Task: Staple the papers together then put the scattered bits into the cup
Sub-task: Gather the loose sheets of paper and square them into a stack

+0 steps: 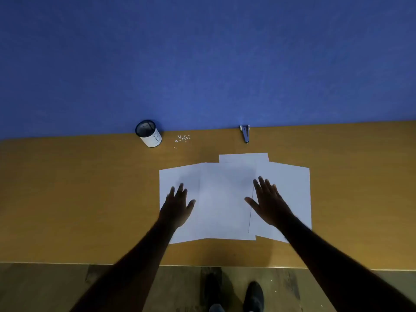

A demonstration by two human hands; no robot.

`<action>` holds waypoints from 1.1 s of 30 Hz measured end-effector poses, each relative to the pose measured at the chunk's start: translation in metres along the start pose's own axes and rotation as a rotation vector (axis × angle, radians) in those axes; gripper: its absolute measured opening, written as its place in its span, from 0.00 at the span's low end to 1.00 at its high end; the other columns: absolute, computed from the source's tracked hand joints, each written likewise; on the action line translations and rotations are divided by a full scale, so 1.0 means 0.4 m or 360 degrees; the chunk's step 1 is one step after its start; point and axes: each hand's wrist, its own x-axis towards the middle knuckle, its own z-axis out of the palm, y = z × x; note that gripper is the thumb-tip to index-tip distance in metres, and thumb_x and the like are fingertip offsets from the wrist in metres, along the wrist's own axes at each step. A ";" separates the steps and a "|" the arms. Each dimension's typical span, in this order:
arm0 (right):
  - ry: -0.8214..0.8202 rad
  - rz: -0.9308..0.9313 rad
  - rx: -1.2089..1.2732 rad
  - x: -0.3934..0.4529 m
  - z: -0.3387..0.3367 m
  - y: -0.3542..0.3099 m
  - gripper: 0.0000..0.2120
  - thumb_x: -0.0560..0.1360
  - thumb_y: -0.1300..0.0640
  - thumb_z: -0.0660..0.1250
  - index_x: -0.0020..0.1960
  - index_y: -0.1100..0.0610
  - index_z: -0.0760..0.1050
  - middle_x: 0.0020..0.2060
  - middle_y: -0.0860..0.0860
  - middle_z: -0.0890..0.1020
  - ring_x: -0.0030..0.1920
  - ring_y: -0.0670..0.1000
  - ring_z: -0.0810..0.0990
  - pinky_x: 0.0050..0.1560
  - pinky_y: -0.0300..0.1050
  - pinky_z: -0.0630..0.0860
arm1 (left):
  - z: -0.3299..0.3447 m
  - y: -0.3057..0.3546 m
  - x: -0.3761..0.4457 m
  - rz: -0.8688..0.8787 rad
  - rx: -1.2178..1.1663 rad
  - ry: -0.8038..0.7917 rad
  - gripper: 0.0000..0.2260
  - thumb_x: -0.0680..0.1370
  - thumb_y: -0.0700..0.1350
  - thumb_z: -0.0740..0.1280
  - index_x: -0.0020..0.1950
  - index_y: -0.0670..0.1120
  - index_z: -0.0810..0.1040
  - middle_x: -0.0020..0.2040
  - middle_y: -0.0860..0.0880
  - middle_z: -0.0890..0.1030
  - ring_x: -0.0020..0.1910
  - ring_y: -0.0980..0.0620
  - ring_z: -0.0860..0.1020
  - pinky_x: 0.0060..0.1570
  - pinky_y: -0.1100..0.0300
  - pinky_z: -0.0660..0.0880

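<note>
Several white papers [225, 199] lie fanned out and overlapping on the brown desk [78, 199]. My left hand [177, 203] is spread flat over the leftmost sheet. My right hand [267, 201] is spread flat over the sheets on the right. Both hands hold nothing. A cup [149, 133] with a dark mesh rim and a white wrap stands at the back of the desk, left of centre. Small white scattered bits [182, 138] lie just to the right of the cup. A stapler [245, 132] rests against the blue wall, behind the papers.
A blue wall panel [202, 64] rises directly behind the desk. The desk's front edge [202, 265] runs across below the papers, with wooden floor and my shoes [254, 296] beneath it.
</note>
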 end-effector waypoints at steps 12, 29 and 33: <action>-0.0122 0.0094 0.0006 -0.044 0.161 0.025 0.37 0.83 0.35 0.52 0.83 0.57 0.51 0.83 0.57 0.49 0.82 0.59 0.50 0.80 0.57 0.52 | 0.152 -0.046 -0.014 -0.0089 0.0060 -0.0095 0.36 0.88 0.63 0.54 0.89 0.50 0.43 0.89 0.48 0.40 0.89 0.43 0.42 0.84 0.44 0.58; 0.0212 0.0633 0.0334 -0.060 0.088 0.150 0.35 0.75 0.45 0.74 0.74 0.61 0.66 0.72 0.60 0.70 0.72 0.63 0.70 0.69 0.61 0.71 | 0.122 -0.139 -0.019 -0.0826 -0.0902 0.0403 0.32 0.83 0.52 0.72 0.84 0.44 0.64 0.81 0.39 0.67 0.77 0.34 0.68 0.72 0.37 0.74; 0.0101 0.0797 0.0330 -0.054 0.096 0.173 0.48 0.68 0.39 0.79 0.75 0.62 0.61 0.75 0.60 0.64 0.73 0.65 0.66 0.70 0.64 0.71 | 0.133 -0.137 0.002 -0.0942 -0.1054 0.0382 0.30 0.83 0.54 0.72 0.82 0.44 0.68 0.79 0.41 0.67 0.74 0.35 0.70 0.69 0.39 0.77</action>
